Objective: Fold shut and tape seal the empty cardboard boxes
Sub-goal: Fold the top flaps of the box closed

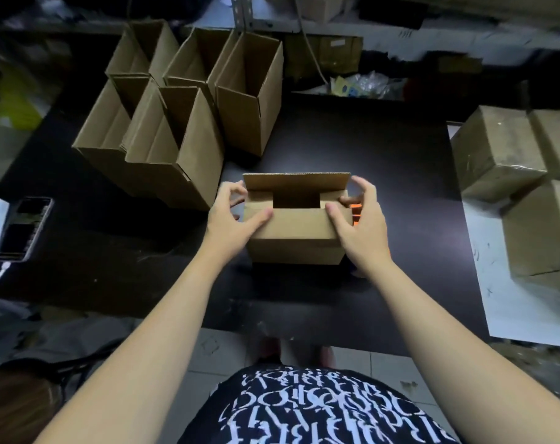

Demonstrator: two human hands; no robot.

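At the bottom centre of the frame is a black shirt (304, 408) with white lettering, and two bare forearms reach up from it over a dark table (400, 283). In the middle of the frame a small cardboard box (296, 238) stands on that table. The left hand (232, 216) grips its left end, thumb lying on the near flap and fingers curled round the side. The right hand (358, 225) grips the right end the same way, thumb on the near flap. That flap is folded down, the far flap stands upright, and a dark gap shows between the two side flaps. An orange object (355, 208) peeks out just behind the right hand. A phone (25, 229) lies at the left edge. On a white sheet (512, 299) at the right sit closed boxes (503, 155). A cluster of open boxes (176, 123) stands at the upper left.
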